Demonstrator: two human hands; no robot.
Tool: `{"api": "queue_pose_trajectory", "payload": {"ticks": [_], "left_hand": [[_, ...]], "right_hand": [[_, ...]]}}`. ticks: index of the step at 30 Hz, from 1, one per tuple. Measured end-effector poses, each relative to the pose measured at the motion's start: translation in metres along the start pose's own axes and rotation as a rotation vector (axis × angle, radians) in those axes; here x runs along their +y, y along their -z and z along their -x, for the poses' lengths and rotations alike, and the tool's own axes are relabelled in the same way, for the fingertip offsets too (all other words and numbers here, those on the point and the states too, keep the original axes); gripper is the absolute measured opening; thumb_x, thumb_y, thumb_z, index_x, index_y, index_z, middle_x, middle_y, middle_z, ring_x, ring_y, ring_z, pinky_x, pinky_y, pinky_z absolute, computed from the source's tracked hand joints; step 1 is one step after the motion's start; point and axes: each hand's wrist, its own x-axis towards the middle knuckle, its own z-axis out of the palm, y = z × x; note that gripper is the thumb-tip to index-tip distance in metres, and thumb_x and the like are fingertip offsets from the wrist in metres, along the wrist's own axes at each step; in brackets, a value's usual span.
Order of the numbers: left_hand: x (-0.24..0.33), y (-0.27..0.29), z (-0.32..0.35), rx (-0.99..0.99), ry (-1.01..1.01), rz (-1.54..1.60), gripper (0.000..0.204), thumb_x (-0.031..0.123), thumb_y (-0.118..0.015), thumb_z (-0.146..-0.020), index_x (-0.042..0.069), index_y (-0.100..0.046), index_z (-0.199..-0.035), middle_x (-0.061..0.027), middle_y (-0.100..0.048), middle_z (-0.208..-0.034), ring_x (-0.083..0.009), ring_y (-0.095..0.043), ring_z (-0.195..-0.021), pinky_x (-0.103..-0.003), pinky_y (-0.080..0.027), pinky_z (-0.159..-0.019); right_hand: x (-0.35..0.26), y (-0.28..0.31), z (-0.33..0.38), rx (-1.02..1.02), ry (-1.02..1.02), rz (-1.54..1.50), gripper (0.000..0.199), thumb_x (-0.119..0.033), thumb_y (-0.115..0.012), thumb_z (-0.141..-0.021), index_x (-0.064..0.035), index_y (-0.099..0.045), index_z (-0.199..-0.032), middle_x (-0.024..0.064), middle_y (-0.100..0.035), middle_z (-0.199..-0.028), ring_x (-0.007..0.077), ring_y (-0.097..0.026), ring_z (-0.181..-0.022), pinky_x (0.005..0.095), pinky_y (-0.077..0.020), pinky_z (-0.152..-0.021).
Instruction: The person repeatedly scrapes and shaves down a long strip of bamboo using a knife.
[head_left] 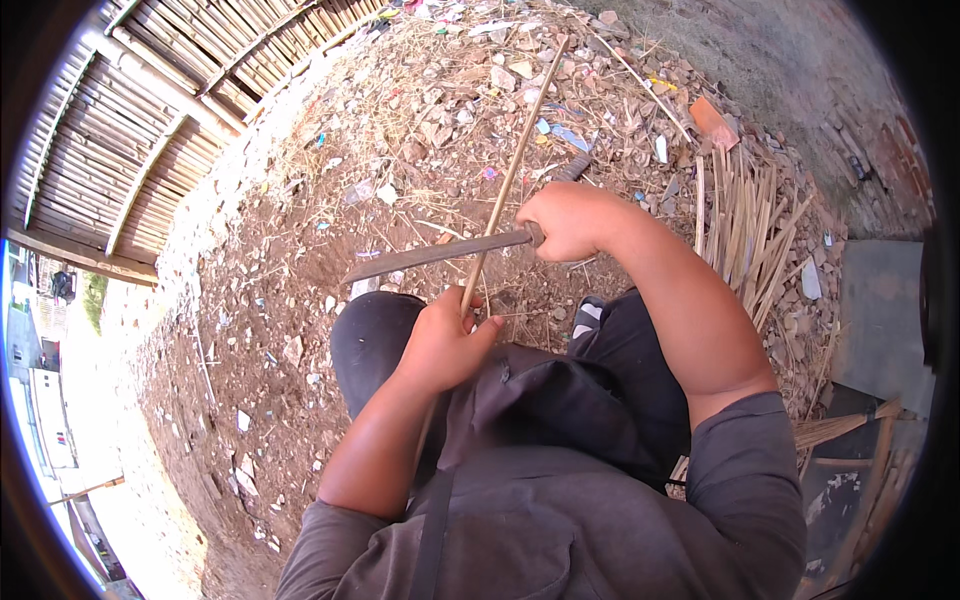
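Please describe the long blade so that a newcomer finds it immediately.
Start at the dark shirt below; go up to the right hand. It grips the long blade, pointing left across a pale stick. Unlike the stick, it is dark and broad.

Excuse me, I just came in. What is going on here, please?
A person's left hand grips a long thin stick near its lower part. The right hand holds a long blade that crosses the stick just above the left hand; whether they touch is not clear. To the right, a pile of thin strips lies on the littered ground.
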Motion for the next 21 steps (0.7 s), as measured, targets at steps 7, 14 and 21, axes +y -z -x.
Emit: {"api": "queue_pose_trajectory", "payload": {"ticks": [7,14,21], "left_hand": [[-0.004,-0.004,-0.001,0.027,-0.005,-0.039,0.037,0.022,-0.074,-0.086,-0.004,-0.061,-0.110,-0.0074,-0.057,-0.069,-0.0181,-0.058,-0.064,-0.035,-0.047,-0.061],[0.000,-0.005,0.000,0.057,-0.020,0.117,0.036,0.024,-0.072,-0.090,-0.005,-0.061,-0.108,-0.0099,-0.061,-0.071,-0.0186,-0.058,-0.065,-0.036,-0.048,-0.063],[-0.014,-0.008,-0.005,0.120,-0.041,0.035,0.037,0.028,-0.069,-0.093,-0.006,-0.060,-0.105,-0.0202,-0.065,-0.078,-0.0303,-0.065,-0.073,-0.041,-0.051,-0.068]], "right_hand": [[0.040,0.010,-0.013,0.131,-0.304,-0.270,0.037,-0.020,-0.068,-0.076,-0.0048,-0.071,-0.110,0.0183,-0.072,-0.095,0.0339,-0.070,-0.090,0.0435,-0.0552,-0.078],[0.045,-0.003,-0.017,-0.035,-0.126,-0.118,0.048,-0.024,-0.077,-0.072,-0.0038,-0.070,-0.115,0.0194,-0.071,-0.091,0.0320,-0.070,-0.089,0.0416,-0.0534,-0.078],[0.015,-0.004,-0.008,-0.023,-0.109,-0.058,0.041,-0.025,-0.071,-0.075,-0.0071,-0.070,-0.111,0.0166,-0.072,-0.095,0.0342,-0.070,-0.094,0.0456,-0.0538,-0.081]]}}
